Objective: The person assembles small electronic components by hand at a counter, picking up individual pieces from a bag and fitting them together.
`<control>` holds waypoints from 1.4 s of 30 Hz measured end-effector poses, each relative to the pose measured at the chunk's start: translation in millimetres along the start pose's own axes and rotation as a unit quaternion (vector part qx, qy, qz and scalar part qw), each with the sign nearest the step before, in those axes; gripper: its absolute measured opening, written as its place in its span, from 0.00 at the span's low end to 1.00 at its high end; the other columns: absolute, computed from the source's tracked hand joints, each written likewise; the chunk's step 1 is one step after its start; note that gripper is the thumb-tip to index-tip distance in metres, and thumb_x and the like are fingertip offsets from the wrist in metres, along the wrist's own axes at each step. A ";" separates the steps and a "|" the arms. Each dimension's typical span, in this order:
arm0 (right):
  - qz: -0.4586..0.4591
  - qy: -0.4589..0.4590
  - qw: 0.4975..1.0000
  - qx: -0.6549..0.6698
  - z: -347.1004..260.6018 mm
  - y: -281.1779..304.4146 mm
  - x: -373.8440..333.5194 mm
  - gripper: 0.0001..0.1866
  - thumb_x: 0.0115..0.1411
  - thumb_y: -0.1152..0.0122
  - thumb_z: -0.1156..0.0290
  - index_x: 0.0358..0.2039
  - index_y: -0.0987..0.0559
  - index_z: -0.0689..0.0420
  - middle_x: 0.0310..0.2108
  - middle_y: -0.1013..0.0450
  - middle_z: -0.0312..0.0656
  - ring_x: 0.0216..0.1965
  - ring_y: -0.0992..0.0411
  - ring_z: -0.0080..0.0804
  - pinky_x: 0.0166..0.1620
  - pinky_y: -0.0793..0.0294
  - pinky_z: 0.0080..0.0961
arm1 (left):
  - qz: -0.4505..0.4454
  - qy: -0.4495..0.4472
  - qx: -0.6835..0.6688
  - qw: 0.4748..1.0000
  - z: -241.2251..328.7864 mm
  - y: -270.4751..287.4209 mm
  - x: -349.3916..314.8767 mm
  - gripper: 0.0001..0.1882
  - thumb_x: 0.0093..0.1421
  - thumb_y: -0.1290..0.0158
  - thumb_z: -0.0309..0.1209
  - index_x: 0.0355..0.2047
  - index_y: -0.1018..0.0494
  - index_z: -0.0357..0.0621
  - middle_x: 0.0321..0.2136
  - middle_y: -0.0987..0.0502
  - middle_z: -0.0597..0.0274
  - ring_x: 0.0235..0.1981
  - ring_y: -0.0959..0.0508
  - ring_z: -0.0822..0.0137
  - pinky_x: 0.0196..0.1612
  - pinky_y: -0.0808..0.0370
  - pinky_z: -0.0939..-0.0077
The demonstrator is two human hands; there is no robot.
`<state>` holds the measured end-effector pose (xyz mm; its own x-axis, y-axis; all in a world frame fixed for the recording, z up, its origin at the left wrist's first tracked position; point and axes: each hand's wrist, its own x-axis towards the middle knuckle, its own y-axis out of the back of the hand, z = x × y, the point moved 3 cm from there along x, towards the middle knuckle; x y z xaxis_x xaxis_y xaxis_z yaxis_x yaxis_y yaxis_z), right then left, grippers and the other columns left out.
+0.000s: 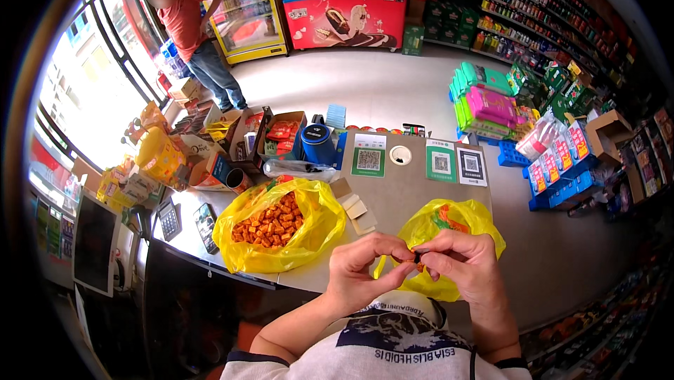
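Note:
My left hand (366,266) and my right hand (465,259) meet in front of my chest, thumbs and fingertips pinched together. Between them is a small dark and orange-brown piece (420,265), mostly covered by the fingers, so its kind is unclear. Just behind and below the hands lies a yellow plastic bag (484,222) with orange and green wrappers (449,218) in it. To the left, a second yellow plastic bag (323,211) lies spread open on the counter. It holds a heap of small orange-brown cubes (270,224).
On the counter (379,201) are a calculator (168,218), a phone (206,227), a small opened carton (357,211), a blue canister (318,144) and code signs (368,161). Boxed goods crowd the left end. Beyond stand a person (200,36), a chest freezer (347,18) and stocked shelves.

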<state>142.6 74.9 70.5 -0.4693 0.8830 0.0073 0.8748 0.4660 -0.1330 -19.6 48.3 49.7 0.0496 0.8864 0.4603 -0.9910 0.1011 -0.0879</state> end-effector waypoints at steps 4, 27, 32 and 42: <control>-0.013 0.033 0.998 -0.050 -5.4 -0.6 -0.4 0.11 0.51 0.39 0.79 0.36 0.22 0.64 0.26 0.28 0.36 0.26 0.32 0.17 0.30 0.33 0.11 | 0.004 0.016 -0.005 1.000 -0.8 -1.1 -1.9 0.09 0.44 0.44 0.13 0.27 0.28 0.31 0.28 0.25 0.54 0.32 0.25 0.67 0.37 0.28 0.76; -0.051 0.188 0.966 -0.170 -13.0 2.7 -3.6 0.09 0.47 0.40 0.84 0.31 0.22 0.62 0.27 0.26 0.40 0.28 0.27 0.26 0.31 0.30 0.17 | -0.048 0.136 -0.086 0.986 3.0 -1.4 -3.2 0.08 0.52 0.45 0.20 0.34 0.26 0.34 0.33 0.25 0.58 0.35 0.24 0.72 0.39 0.26 0.82; -0.050 0.179 0.970 -0.157 -10.6 3.3 -4.0 0.09 0.48 0.40 0.84 0.31 0.22 0.62 0.26 0.26 0.40 0.28 0.27 0.25 0.31 0.30 0.16 | -0.053 0.179 -0.158 0.970 2.3 -0.2 -2.3 0.08 0.54 0.47 0.20 0.36 0.26 0.34 0.34 0.25 0.60 0.35 0.25 0.74 0.40 0.26 0.82; -0.145 0.269 0.919 -0.249 -23.9 9.6 7.7 0.11 0.46 0.37 0.80 0.34 0.22 0.61 0.26 0.27 0.41 0.26 0.28 0.31 0.29 0.30 0.20 | -0.045 0.253 -0.188 0.948 -0.8 -0.6 3.0 0.09 0.55 0.48 0.21 0.37 0.26 0.34 0.33 0.23 0.60 0.35 0.25 0.75 0.42 0.27 0.82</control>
<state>150.3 87.5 93.0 -0.6805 0.5557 0.4775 0.7324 0.5358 0.4202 -18.7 51.3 50.4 0.2785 0.9604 0.0074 -0.8706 0.2557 -0.4203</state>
